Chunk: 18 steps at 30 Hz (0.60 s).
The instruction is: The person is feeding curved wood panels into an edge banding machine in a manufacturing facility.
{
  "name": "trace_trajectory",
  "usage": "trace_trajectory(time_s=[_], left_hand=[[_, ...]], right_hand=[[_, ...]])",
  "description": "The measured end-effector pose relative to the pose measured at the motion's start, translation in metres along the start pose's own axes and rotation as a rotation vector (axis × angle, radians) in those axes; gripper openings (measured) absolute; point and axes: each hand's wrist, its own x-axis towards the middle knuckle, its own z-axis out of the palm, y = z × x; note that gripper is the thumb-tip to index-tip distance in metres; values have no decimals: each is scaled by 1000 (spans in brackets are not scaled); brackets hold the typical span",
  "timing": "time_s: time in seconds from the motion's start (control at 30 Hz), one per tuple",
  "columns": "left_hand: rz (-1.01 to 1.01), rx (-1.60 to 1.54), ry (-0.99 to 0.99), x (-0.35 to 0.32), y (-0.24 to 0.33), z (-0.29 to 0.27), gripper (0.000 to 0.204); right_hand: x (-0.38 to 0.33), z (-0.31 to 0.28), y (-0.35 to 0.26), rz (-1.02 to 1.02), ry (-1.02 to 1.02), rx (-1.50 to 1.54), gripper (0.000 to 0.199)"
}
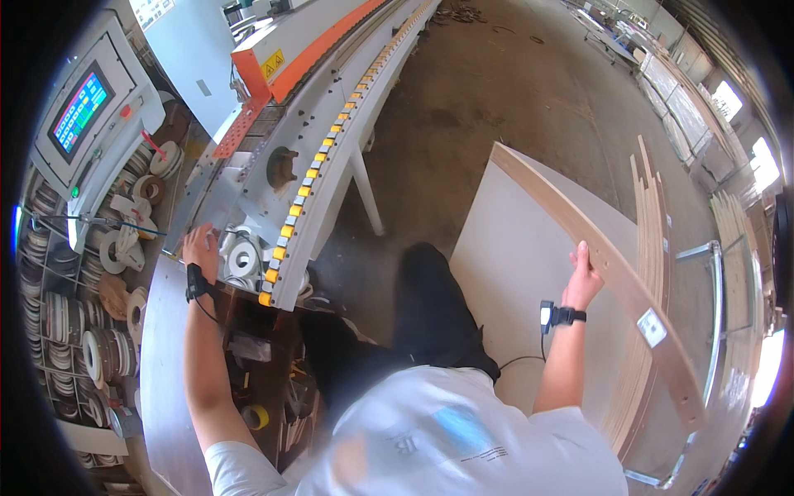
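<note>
My right hand (584, 279) is closed around a long, narrow wooden board (616, 285) at the right, its thumb over the near edge. The board is brown, with small holes and a white label (651, 328) toward its lower end. At the left, my left hand (201, 250) lies by the front end of a long machine (277, 186), close to the corner of a smooth pale work surface (169, 355). Its fingers look loosely bent and apart, with nothing visible in them. Both wrists wear black straps with small devices.
A row of yellow rollers (296, 211) edges the machine. A control panel with a lit screen (80, 112) stands at the left, above racks of edging rolls (99, 355). Behind the held board are a large pale sheet (513, 219), wooden strips (649, 215) and a metal frame (715, 289).
</note>
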Motion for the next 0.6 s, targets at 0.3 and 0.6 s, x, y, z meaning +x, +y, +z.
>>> trace_trajectory(time_s=[0.3,0.6], left_hand=[[395,-425,100,28,244,-74,33],[827,-421,40,19,389,-128,45]], right_hand=[[-55,67,-26,217,-298,557,22],[-159,118,-35,636,-764,774,24]])
